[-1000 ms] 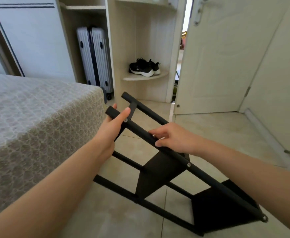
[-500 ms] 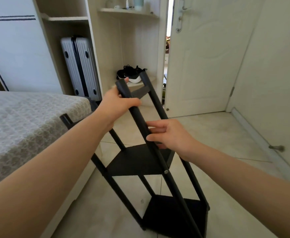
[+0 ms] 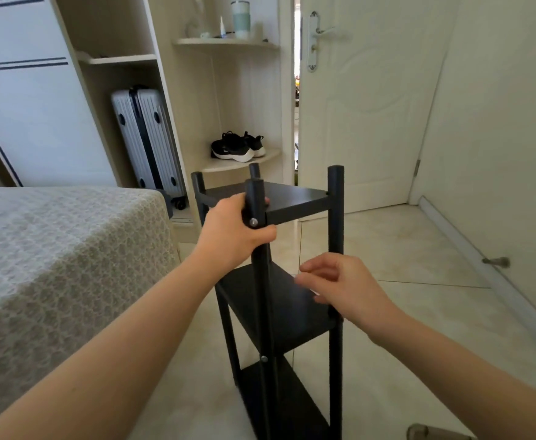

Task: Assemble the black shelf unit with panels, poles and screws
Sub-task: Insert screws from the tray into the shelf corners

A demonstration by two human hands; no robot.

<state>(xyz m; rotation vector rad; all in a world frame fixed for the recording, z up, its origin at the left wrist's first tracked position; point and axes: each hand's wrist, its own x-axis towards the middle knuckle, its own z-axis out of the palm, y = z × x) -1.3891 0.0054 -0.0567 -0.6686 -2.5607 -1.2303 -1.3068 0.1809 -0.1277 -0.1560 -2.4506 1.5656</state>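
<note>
Black shelf unit stood upright on the tile floor beside the bed. Our left hand gripped its near pole by the top panel; our right hand hovered loose, holding nothing. We judged one-handed support might let it tip or skid.

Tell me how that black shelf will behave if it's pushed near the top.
Probably tippy: the shelf is tall and narrow on smooth tiles. Likely rigid, since screws pin panels to poles. Seemingly light; the left hand alone grips it.
</note>
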